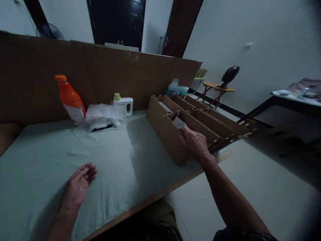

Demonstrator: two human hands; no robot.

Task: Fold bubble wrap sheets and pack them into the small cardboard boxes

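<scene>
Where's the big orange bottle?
In the head view, the orange bottle is toward the left, at the back of the cloth-covered table, in front of the cardboard wall and just left of the bubble wrap.

No text can be read clearly; the small dark lettering on the white bottle (121, 109) is too blurred.

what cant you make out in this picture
Head view:
Pale packet: full shape, hidden by the right hand and box wall.
Cardboard boxes: floors, hidden by their walls.
Dark item: mostly covered by bubble wrap.
White jug: print too small to read.
</scene>
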